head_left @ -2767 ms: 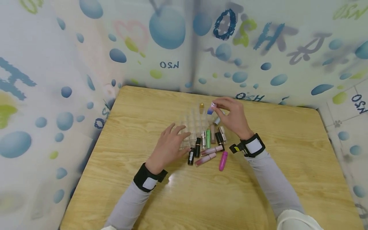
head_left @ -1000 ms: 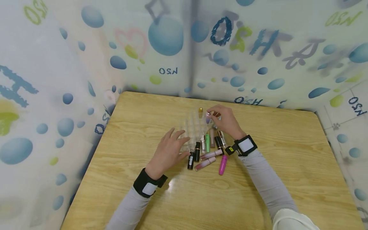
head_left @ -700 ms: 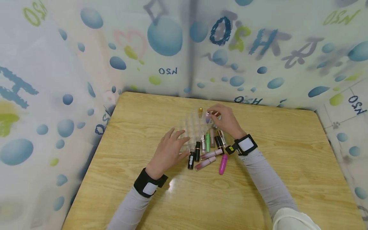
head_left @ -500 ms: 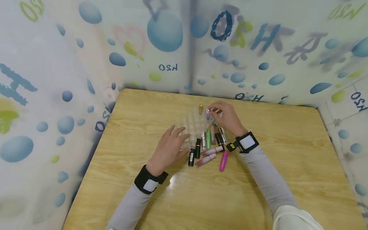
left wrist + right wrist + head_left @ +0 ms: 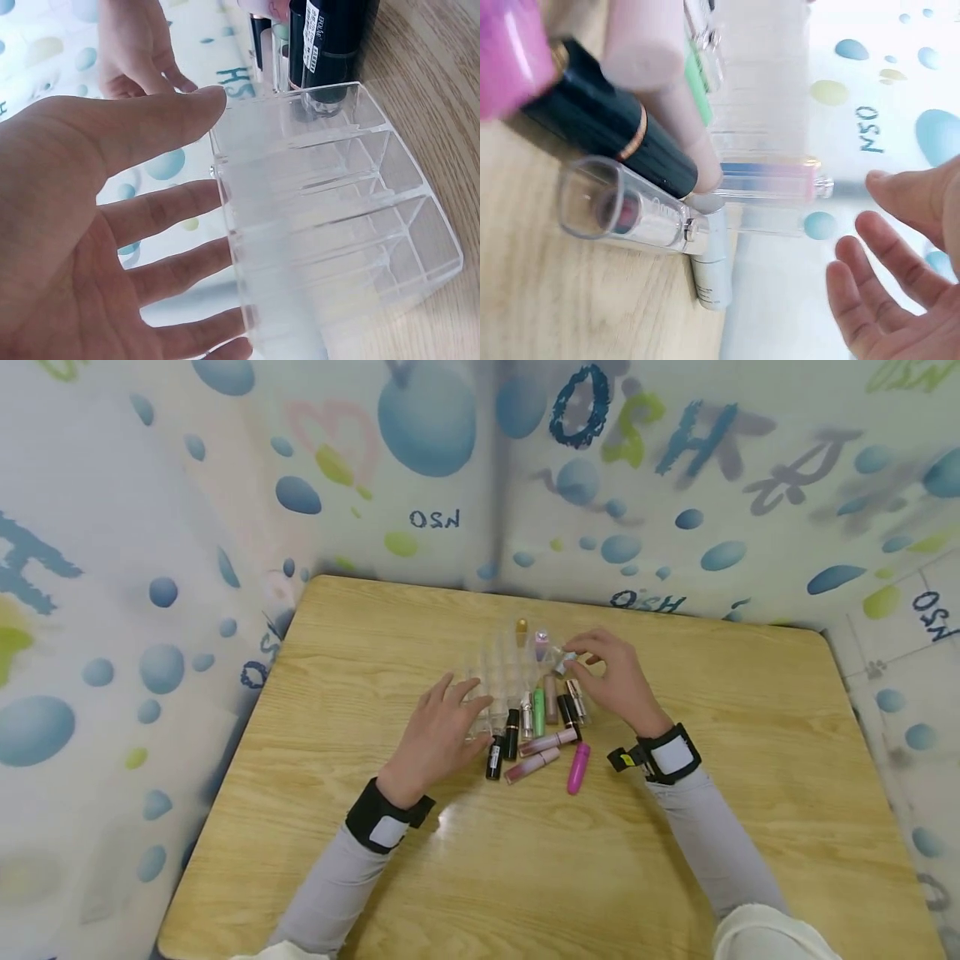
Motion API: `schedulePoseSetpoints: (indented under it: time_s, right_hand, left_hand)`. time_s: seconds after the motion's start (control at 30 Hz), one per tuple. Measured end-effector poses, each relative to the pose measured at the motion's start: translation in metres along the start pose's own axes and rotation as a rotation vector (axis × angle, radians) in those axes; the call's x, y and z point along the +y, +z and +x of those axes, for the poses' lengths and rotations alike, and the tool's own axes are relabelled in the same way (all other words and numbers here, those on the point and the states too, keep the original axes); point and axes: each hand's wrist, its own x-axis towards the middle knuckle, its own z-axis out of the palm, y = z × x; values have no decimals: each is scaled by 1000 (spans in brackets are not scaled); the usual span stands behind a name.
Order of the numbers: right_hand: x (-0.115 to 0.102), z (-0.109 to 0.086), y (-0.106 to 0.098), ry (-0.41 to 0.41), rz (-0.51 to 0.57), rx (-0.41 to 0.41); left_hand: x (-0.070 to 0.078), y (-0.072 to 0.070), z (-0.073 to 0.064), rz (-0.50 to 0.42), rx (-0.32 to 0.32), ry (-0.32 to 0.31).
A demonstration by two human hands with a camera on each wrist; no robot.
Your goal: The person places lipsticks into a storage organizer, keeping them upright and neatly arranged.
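Observation:
My left hand (image 5: 429, 743) lies against the near left side of a clear divided organizer (image 5: 330, 187), its fingers spread and fairly straight, thumb tip at the rim. A lipstick tube fading from blue to pink (image 5: 769, 180) stands in a compartment at the far right corner. A gold-topped tube (image 5: 522, 628) is in the compartment beside it. My right hand (image 5: 618, 681) hovers just right of the organizer, fingers apart, holding nothing. Close to its fingertips lies a pale silver-blue tube (image 5: 712, 262) on the table.
Several cosmetics lie right of and in front of the organizer: black lipsticks (image 5: 512, 735), a green tube (image 5: 539, 712), a clear-capped lipstick (image 5: 630, 206), pink gloss tubes (image 5: 532, 765) and a magenta tube (image 5: 577, 768). Patterned walls rise behind the wooden table (image 5: 480, 877).
My right hand brought the blue-pink lipstick tube down into the organizer's corner compartment, let go of it and moved back to the right. My left hand has stayed at the organizer.

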Motion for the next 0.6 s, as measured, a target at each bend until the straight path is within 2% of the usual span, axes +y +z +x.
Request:
schedulePoseSetpoints:
  time_s: [0.23,0.4,0.6]
  right_hand:
    - [-17,-35,-14,109,-46,-86]
    - [-28,-60,-19,206,-69,-159]
    - [-33,-88,-11,279,-84,-197]
  left_hand:
    - [6,1,2,-61,26,13]
    - [14,3,4,-108,80,74]
    - [25,8,6,-159,116,144]
